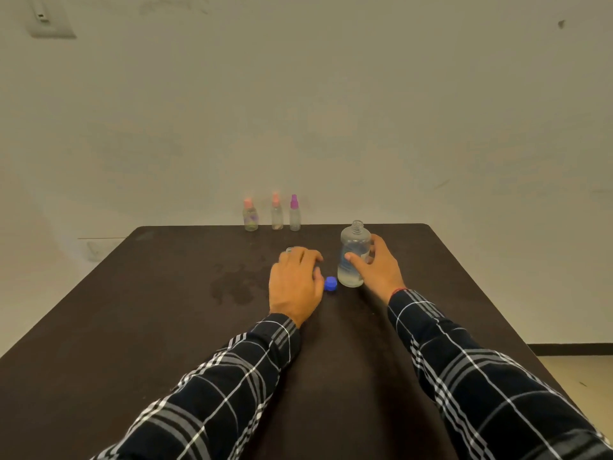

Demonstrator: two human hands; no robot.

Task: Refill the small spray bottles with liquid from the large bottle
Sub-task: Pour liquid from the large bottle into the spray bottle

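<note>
**A:** While the right hand (381,270) wraps the large bottle (354,257), thumb across the front and fingers round the back, that bottle stands upright on the dark table (132,327) with its threaded neck bare.

**B:** And its blue cap (330,283) lies on the tabletop just beside the bottle's base, between the two hands.

**A:** The left hand (295,283) is palm down, fingers curled over a small open bottle (289,250). Only a threaded neck peeks above the knuckles; the rest is hidden.

**B:** How full the large bottle is, I cannot tell from here.

**A:** At the far edge, three small ones stand in a row by the wall, upright and apart from one another. There's the left pink-topped sprayer (250,218), the middle pink-topped sprayer (277,214) and the purple-topped sprayer (294,215) on the right.

**B:** All three are well apart from the hands. A wet patch (235,280) darkens the table just left of the left hand.

**A:** Both arms are in plaid sleeves (232,376), with a red thread (398,290) at the right wrist.
</note>
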